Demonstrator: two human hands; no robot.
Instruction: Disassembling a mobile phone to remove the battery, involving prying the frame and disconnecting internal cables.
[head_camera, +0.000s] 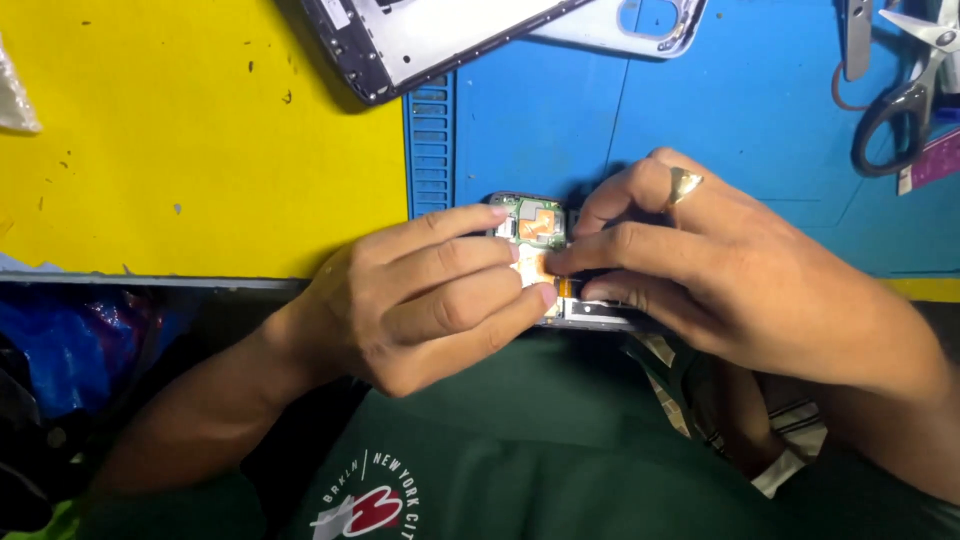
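Fingers of both hands pinch an opened phone at the near edge of the blue mat: left hand clamped on its side, right hand pressing the orange flex cable. Too much pressure likely tears that cable or cracks the green board.

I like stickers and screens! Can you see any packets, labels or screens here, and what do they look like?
Phone frame: top middle, lying across the yellow and blue mats, flat, white with a dark rim.
Purple label strip: right edge beside the scissors, small, oblong.
Clear plastic packet: left edge, crinkled, see-through.
No lit screen shows.
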